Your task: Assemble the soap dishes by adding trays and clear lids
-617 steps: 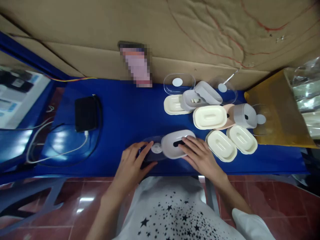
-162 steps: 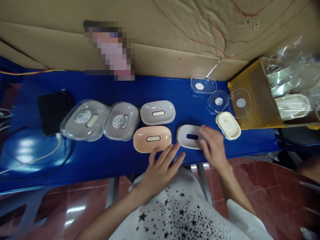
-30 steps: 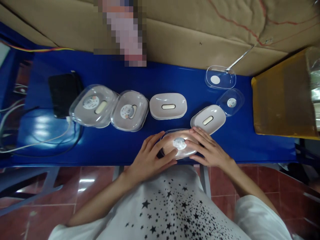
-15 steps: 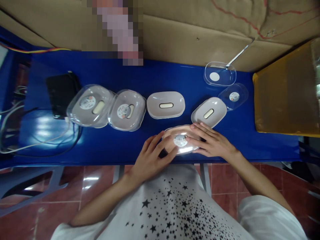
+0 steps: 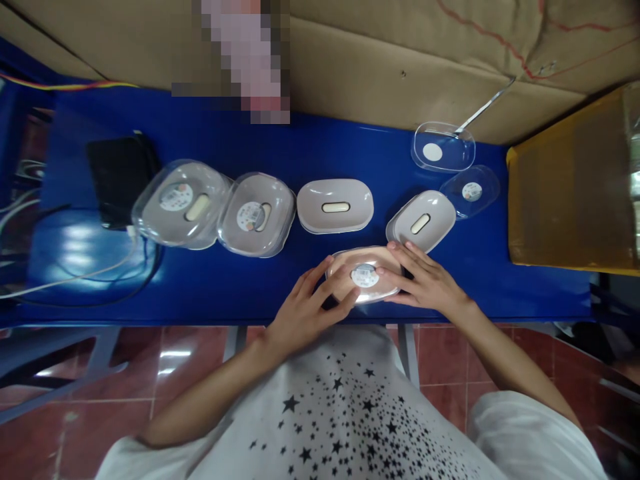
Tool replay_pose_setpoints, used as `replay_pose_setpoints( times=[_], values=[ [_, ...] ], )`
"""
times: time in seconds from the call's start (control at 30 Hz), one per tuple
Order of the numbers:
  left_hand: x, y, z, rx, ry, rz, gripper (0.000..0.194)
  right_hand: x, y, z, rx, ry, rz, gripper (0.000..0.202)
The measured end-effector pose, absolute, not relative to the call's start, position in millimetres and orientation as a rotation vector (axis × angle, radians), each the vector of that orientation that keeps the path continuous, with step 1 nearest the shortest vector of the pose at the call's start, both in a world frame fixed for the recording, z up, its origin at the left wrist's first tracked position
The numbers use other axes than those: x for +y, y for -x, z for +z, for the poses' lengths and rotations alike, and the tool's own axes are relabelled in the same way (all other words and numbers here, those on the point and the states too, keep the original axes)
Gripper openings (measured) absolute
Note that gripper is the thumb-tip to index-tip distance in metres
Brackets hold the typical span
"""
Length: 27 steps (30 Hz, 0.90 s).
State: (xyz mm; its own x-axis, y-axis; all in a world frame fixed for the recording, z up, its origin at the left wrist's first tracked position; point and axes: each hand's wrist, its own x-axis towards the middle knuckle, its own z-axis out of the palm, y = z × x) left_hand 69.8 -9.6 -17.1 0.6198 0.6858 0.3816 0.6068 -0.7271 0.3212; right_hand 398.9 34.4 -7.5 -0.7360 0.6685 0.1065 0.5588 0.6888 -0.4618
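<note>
Peach soap box (image 5: 364, 273) under its clear lid sits at the near edge of the blue table (image 5: 240, 293), just in front of an uncovered grey box (image 5: 421, 221). Your left hand (image 5: 306, 310) and right hand (image 5: 425, 283) press on the lid from either side, fingers spread flat, not clamped. Two lidded grey boxes (image 5: 220, 210) lie well to the left

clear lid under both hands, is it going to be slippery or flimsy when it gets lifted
The clear lid is glossy and throws glare, so it may be slick under the left hand and right hand. It looks like thin moulded plastic, so probably light with a little flex. It sits low and wide on the pink dish, so it seems unlikely to tip.
</note>
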Motion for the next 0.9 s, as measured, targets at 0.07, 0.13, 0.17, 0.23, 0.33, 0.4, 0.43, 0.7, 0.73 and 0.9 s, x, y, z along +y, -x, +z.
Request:
replay_pose_setpoints(
  times=[0.07, 0.13, 0.17, 0.23, 0.33, 0.4, 0.43, 0.7, 0.73, 0.9],
  values=[
    [-10, -68, -17, 1.029, -2.657, 0.724, 0.059, 30, -397, -9, -2.624, 0.977, 0.54, 0.095],
    [-11, -67, -15, 1.01, -2.626, 0.691, 0.063, 25, -395, -10, -2.626, 0.981, 0.48, 0.092],
    [-11, -67, -14, 1.006, -2.619, 0.679, 0.064, 22, -394, -11, -2.63, 0.985, 0.449, 0.091],
    [-11, -66, -13, 1.005, -2.624, 0.679, 0.061, 16, -391, -12, -2.634, 0.982, 0.379, 0.087],
    [-8, -64, -15, 0.974, -2.657, 0.716, 0.053, 6, -384, -13, -2.598, 0.969, 0.295, 0.084],
    [-5, -61, -17, 0.935, -2.654, 0.714, 0.051, -4, -378, -14, -2.535, 1.004, 0.295, 0.082],
    [-4, -60, -18, 0.918, -2.639, 0.7, 0.053, -9, -374, -15, -2.504, 1.034, 0.308, 0.082],
    [14, -64, -7, 0.89, -2.477, 0.706, 0.053, -42, -371, -12, -2.375, 1.236, 0.231, 0.081],
    [19, -65, -4, 0.942, -2.501, 0.722, 0.056, -46, -376, -11, -2.368, 1.277, 0.211, 0.08],
    [41, -67, 2, 1.363, -2.546, 0.71, 0.066, -67, -417, -3, -2.27, 1.487, 0.105, 0.077]
  ],
)
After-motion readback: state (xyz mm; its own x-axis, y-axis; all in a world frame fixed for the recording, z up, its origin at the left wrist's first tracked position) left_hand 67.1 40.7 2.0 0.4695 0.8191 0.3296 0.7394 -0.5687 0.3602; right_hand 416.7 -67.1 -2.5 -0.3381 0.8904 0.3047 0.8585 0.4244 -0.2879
